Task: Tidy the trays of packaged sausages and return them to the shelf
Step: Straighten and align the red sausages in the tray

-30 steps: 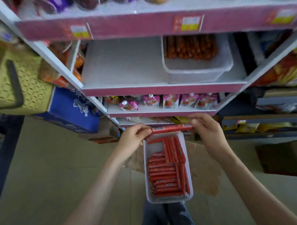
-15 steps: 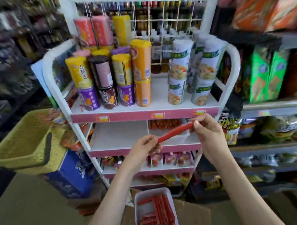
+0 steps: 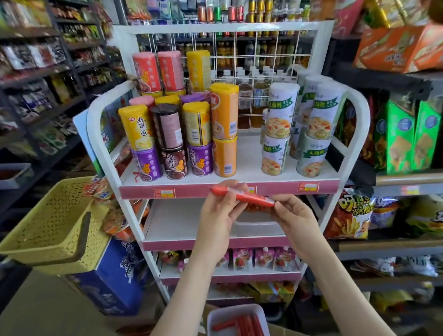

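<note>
Tray [image 3: 211, 319], white, at the bottom edge: red sausages [image 3: 246, 329] lying lengthwise inside.

Left hand [image 3: 219, 213]: fingers curled together, pinching the left end of one sausage [image 3: 242, 195].

Right hand [image 3: 296, 222]: fingertips pressed together, pinching the right end. The sausage is held roughly level, slightly lower at the right, in front of the pink shelf edge [image 3: 183, 193].

Second tray [image 3: 258, 226], white: on the middle shelf behind the hands, contents mostly hidden.

Cans [image 3: 199, 131]: stacked upright on the top shelf.

Basket [image 3: 50, 226], yellow: left of the shelf unit.
</note>
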Motion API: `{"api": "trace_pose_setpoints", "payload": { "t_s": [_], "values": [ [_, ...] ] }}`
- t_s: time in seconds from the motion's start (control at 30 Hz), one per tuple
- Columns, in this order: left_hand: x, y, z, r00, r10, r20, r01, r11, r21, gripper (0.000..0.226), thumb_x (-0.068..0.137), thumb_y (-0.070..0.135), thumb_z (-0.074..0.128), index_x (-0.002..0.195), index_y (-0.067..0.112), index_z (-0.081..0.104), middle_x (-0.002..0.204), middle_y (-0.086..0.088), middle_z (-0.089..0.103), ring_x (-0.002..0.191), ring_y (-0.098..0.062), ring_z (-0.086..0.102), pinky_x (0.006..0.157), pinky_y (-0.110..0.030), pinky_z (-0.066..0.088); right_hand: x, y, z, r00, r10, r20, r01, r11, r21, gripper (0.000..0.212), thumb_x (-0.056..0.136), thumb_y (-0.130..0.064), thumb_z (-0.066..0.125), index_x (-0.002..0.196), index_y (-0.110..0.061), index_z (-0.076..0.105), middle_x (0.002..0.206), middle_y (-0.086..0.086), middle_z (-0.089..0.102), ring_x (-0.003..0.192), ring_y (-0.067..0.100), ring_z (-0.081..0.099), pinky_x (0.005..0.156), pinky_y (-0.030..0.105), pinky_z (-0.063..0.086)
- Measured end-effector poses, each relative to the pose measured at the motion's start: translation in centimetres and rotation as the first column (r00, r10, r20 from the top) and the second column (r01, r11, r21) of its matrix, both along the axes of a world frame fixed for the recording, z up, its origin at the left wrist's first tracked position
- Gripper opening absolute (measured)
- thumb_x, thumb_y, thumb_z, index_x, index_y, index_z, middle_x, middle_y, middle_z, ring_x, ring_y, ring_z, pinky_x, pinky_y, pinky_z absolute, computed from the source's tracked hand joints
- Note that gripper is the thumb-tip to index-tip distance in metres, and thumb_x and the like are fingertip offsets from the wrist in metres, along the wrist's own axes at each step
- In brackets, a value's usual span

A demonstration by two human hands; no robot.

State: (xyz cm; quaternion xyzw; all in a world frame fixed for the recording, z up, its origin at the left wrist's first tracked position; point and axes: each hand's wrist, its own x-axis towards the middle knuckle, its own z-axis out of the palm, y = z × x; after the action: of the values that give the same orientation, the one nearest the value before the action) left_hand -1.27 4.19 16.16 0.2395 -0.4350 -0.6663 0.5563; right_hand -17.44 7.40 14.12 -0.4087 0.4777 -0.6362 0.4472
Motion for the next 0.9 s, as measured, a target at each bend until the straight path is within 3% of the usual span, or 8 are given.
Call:
{"api": "trace_pose_setpoints", "payload": {
  "t_s": [0.07, 0.13, 0.23, 0.4, 0.53, 0.6, 0.7, 0.9],
  "values": [
    [0.0, 0.1, 0.5, 0.963, 0.113, 0.245, -0.063, 0.977, -0.202, 0.008, 0.090, 0.019, 0.057, 0.097, 0.016, 0.060, 0.102, -0.002, 0.068, 0.105, -0.016, 0.064, 0.092, -0.027, 0.050, -0.2, -0.1, 0.6, 0.942, -0.012, -0.335, 0.025, 0.999, 0.034, 0.019, 0.090, -0.005, 0.061, 0.097, -0.022, 0.067, 0.097, -0.012, 0.066, 0.093, 0.002, 0.061, 0.083, 0.017, 0.045],
    [-0.1, -0.4, 0.2, 0.766, 0.418, 0.488, -0.119, 0.839, -0.532, 0.004, 0.093, 0.017, 0.058, 0.095, 0.019, 0.060, 0.096, 0.004, 0.068, 0.094, -0.012, 0.064, 0.084, -0.018, 0.047, 0.1, 0.1, 1.8, 0.897, -0.060, -0.438, 0.037, 0.998, -0.060, 0.029, 0.087, -0.013, 0.066, 0.110, -0.030, 0.065, 0.116, -0.017, 0.059, 0.111, -0.001, 0.053, 0.093, 0.016, 0.040],
    [-0.5, -1.1, -0.7, 0.516, 0.689, 0.509, -0.012, 0.600, -0.800, 0.020, 0.090, 0.015, 0.054, 0.108, 0.014, 0.063, 0.099, -0.001, 0.067, 0.092, -0.018, 0.061, 0.080, -0.026, 0.046, 1.6, 0.7, 4.3, 0.825, -0.106, -0.555, -0.052, 0.964, -0.262, 0.035, 0.082, -0.017, 0.073, 0.113, -0.031, 0.062, 0.113, -0.020, 0.059, 0.113, 0.001, 0.050, 0.096, 0.016, 0.038],
    [-1.0, -0.9, -0.8, 0.488, 0.784, 0.385, -0.049, 0.465, -0.884, 0.022, 0.087, 0.020, 0.049, 0.106, 0.018, 0.059, 0.089, -0.003, 0.062, 0.082, -0.015, 0.050, 0.071, -0.027, 0.040, 3.4, 1.1, 5.4, 0.661, -0.296, -0.690, -0.058, 0.896, -0.440, 0.013, 0.082, -0.010, 0.065, 0.092, -0.016, 0.068, 0.095, -0.011, 0.057, 0.097, 0.006, 0.052, 0.086, 0.019, 0.042],
    [-0.5, -0.3, -0.1, 0.512, 0.688, 0.514, 0.015, 0.591, -0.806, 0.028, 0.090, 0.036, 0.052, 0.109, 0.017, 0.058, 0.093, 0.002, 0.061, 0.085, -0.012, 0.050, 0.072, -0.029, 0.043, 3.1, 1.6, 5.9, 0.690, -0.308, -0.655, 0.043, 0.921, -0.387, 0.021, 0.082, 0.002, 0.066, 0.089, -0.018, 0.069, 0.090, -0.012, 0.061, 0.090, 0.004, 0.058, 0.077, 0.010, 0.043],
    [-0.1, 0.2, 0.6, 0.526, 0.535, 0.661, 0.058, 0.753, -0.655, 0.036, 0.087, 0.047, 0.057, 0.111, 0.020, 0.054, 0.097, 0.006, 0.060, 0.088, -0.009, 0.053, 0.074, -0.025, 0.044, 2.9, 1.4, 5.7, 0.779, -0.302, -0.549, 0.137, 0.937, -0.321, 0.022, 0.083, 0.002, 0.065, 0.084, -0.020, 0.067, 0.087, -0.008, 0.064, 0.082, -0.001, 0.059, 0.070, 0.009, 0.045],
    [1.3, 0.0, 1.0, 0.488, 0.412, 0.769, 0.188, 0.811, -0.554, 0.022, 0.088, 0.042, 0.060, 0.105, 0.029, 0.054, 0.091, 0.016, 0.060, 0.082, 0.000, 0.055, 0.070, -0.014, 0.042, 2.0, 1.1, 4.5, 0.917, -0.250, -0.311, 0.213, 0.966, -0.148, 0.020, 0.088, -0.002, 0.062, 0.084, -0.022, 0.068, 0.082, -0.004, 0.066, 0.074, 0.001, 0.059, 0.069, 0.013, 0.047],
    [3.7, 1.2, 1.8, 0.829, 0.158, 0.537, 0.045, 0.937, -0.345, 0.020, 0.086, 0.012, 0.066, 0.102, 0.025, 0.066, 0.096, 0.012, 0.069, 0.093, -0.008, 0.064, 0.078, -0.014, 0.048, 0.9, 0.2, 2.1, 0.951, -0.114, 0.287, 0.118, 0.993, 0.001, 0.010, 0.092, -0.010, 0.052, 0.088, -0.010, 0.062, 0.078, 0.002, 0.058, 0.078, 0.014, 0.052, 0.082, 0.026, 0.044]
  ]
}}
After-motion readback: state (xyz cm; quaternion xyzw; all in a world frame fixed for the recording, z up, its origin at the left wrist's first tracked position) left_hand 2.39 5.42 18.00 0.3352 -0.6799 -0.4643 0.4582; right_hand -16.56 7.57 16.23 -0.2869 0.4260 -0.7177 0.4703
